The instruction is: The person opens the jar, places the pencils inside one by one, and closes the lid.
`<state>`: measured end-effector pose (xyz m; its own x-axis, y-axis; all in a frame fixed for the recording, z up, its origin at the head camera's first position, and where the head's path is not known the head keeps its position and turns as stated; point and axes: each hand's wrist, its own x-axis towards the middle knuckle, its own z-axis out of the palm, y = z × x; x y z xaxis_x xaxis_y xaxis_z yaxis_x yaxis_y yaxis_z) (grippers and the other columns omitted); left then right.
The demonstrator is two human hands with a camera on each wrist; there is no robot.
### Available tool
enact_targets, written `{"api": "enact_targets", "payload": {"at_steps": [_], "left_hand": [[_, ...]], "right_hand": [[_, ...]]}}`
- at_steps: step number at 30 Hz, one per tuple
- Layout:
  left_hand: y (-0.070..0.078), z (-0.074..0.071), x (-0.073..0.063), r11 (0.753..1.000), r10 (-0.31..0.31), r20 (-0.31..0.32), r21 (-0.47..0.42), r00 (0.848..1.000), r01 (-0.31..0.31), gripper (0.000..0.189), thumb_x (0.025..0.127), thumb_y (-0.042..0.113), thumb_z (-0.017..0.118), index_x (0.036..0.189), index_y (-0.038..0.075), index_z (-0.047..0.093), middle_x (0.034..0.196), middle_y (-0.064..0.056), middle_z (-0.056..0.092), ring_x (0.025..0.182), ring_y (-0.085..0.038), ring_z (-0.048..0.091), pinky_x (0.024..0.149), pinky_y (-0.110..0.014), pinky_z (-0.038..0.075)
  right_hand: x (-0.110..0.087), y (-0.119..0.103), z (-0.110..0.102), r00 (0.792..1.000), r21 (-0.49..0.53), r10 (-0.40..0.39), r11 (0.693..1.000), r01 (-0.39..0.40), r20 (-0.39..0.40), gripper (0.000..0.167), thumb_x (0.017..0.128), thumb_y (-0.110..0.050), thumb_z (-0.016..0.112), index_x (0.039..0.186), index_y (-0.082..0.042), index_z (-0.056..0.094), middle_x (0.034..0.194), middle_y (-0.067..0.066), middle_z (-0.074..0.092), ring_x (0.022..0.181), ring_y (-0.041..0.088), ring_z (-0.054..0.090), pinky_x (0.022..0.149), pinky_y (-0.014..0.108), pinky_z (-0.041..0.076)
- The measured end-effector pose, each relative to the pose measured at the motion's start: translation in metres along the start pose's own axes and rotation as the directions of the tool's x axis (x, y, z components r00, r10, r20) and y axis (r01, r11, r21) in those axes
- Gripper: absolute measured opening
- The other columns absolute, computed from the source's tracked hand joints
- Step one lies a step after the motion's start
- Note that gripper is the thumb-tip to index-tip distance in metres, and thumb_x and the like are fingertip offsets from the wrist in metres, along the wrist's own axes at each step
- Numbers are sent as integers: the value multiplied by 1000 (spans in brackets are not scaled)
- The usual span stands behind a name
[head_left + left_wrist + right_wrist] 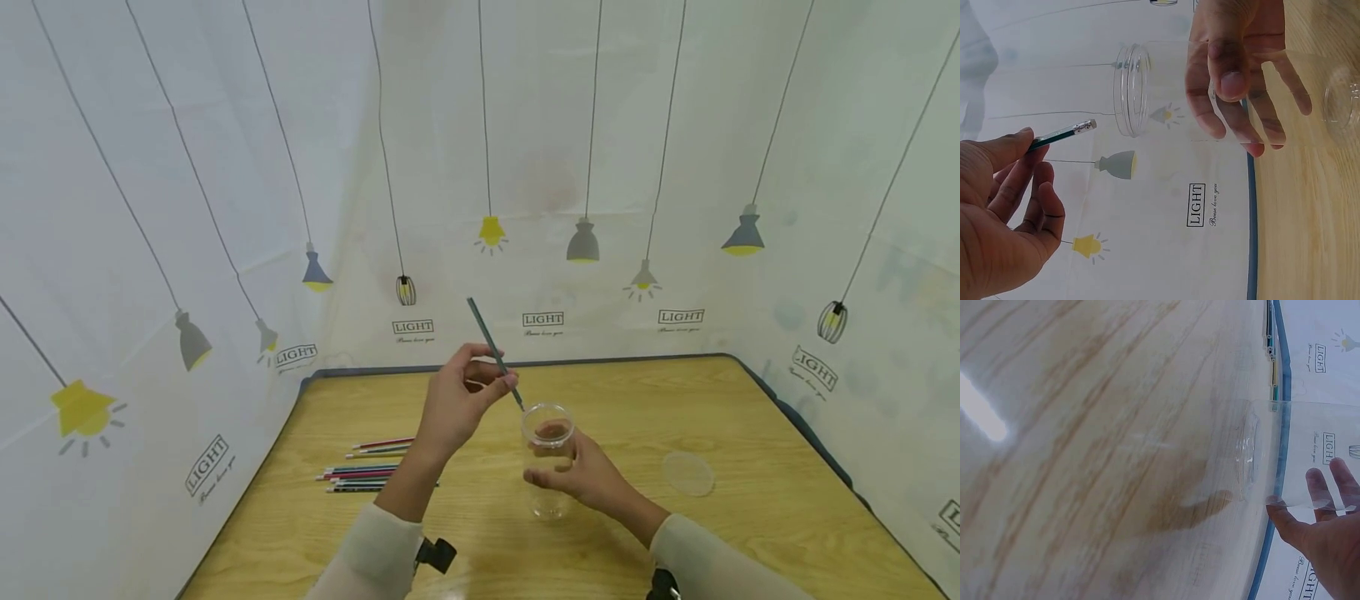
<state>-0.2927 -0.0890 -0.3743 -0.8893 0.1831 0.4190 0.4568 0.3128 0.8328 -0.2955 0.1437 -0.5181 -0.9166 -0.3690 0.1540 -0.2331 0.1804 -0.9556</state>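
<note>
My left hand (459,402) pinches a dark green pencil (486,335) between thumb and fingers, tilted in the air. Its metal-banded eraser end points down at the mouth of a clear plastic jar (548,502); in the left wrist view a small gap separates this pencil (1063,133) from the jar's rim (1130,90). My right hand (592,477) holds the jar upright from its right side, thumb and fingers around the wall. Through the transparent wall the right hand's fingers (1232,87) show in the left wrist view. No contents are visible inside the jar.
Several pencils (360,475) lie in a loose group on the left of the wooden table (637,550). A round translucent lid (688,474) lies flat to the right of the jar. A white curtain (540,100) printed with lamps surrounds the table's back and sides.
</note>
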Motion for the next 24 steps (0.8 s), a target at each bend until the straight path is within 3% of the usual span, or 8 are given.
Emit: {"api": "enact_targets", "payload": {"at_steps": [5,13,24], "left_hand": [[-1,5,0,1000,7,38,21,999,-8,36,102,30,83,134,23,69,111,4,86,99,-12,77,86,-30,60],[-2,9,-2,998,-30,60,62,998,26,39,101,32,84,136,29,68,107,7,86,93,-12,74,82,-34,60],[-3,12,-1,976,-33,89,217,995,13,49,102,34,83,145,26,63,107,8,85,95,-17,75,77,-35,58]], "right_hand": [[0,0,-1,1000,0,-3,1000,3,4,72,97,-28,90,153,-5,51,152,19,65,142,47,63,108,59,61],[0,0,-1,1000,-5,0,1000,0,13,70,98,-25,88,153,-5,51,153,20,64,142,46,63,110,63,59],[0,0,-1,1000,2,5,1000,-5,4,69,97,-29,90,151,-10,52,153,19,65,141,44,64,111,63,58]]}}
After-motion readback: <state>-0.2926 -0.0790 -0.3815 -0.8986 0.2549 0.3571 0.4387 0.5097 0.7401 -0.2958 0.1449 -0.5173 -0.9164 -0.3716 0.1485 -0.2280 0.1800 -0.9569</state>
